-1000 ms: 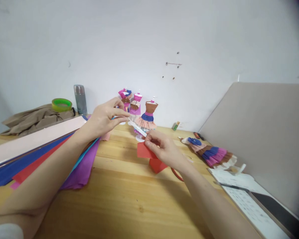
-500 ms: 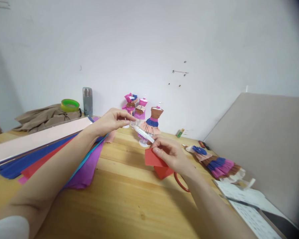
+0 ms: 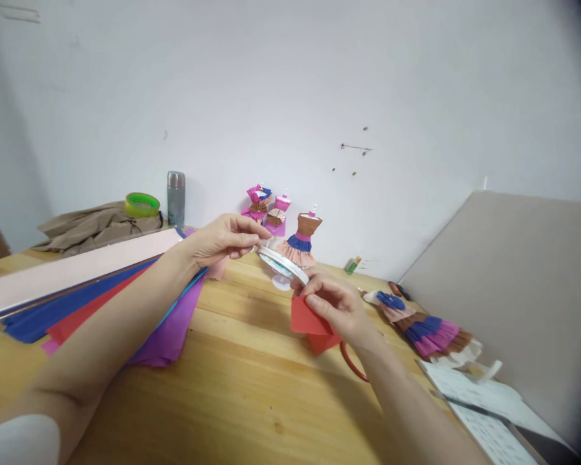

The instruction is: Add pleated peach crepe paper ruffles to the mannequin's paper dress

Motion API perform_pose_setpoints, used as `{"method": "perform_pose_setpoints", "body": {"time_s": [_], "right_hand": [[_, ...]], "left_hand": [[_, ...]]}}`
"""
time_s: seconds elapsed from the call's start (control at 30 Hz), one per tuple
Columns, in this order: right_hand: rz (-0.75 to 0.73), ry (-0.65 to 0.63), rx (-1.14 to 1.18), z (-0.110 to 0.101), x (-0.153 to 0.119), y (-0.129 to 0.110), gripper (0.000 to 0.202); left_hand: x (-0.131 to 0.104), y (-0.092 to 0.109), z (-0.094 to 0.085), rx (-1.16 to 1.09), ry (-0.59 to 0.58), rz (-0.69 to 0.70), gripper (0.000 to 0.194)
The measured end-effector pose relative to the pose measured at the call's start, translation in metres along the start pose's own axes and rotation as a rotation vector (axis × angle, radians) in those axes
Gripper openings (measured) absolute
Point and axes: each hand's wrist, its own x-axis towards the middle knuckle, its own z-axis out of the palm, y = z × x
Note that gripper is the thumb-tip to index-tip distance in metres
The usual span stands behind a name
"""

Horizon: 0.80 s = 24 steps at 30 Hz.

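Note:
A thin roll of white tape (image 3: 285, 265) is held in the air between my hands, tilted so its printed inner ring shows. My left hand (image 3: 225, 239) is closed in a pinch at the roll's upper left edge; whether a loose tape end lies in the fingertips is too small to tell. My right hand (image 3: 336, 300) grips the roll's lower right edge and also a folded piece of red crepe paper (image 3: 310, 316), under its thumb. On the table below my right wrist lies a red scissors-like handle (image 3: 351, 361), partly hidden by the forearm.
Small paper dresses on stands (image 3: 303, 242) are at the back by the wall. Coloured crepe sheets (image 3: 174, 332) lie left, with a flask (image 3: 176, 199), green tape roll (image 3: 142, 205) and brown cloth (image 3: 91, 223) behind. A ruffled dress (image 3: 428, 332) and keyboard (image 3: 489, 426) lie right.
The tape roll has turned so that its inner ring now shows. Both hands stay on it, and the whole view has shifted slightly.

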Motion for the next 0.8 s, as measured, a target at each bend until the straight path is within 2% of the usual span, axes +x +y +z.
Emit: {"method": "perform_pose_setpoints", "body": {"time_s": [0.23,0.43,0.6,0.8], "right_hand": [[-0.038,0.032,-0.040,-0.001,0.002,-0.004,0.030],[-0.058,0.006,-0.027,0.002,0.003,-0.007,0.029],[-0.061,0.029,0.087,0.004,-0.002,0.002,0.027],[-0.003,0.076,0.246,0.008,-0.007,0.012,0.023]], "left_hand": [[-0.006,0.009,0.004,0.053,0.073,0.042,0.018],[-0.003,0.007,0.006,0.004,0.063,0.014,0.020],[0.002,-0.006,0.013,-0.233,0.086,-0.014,0.028],[0.010,-0.023,0.025,-0.540,0.147,0.036,0.026]]}}
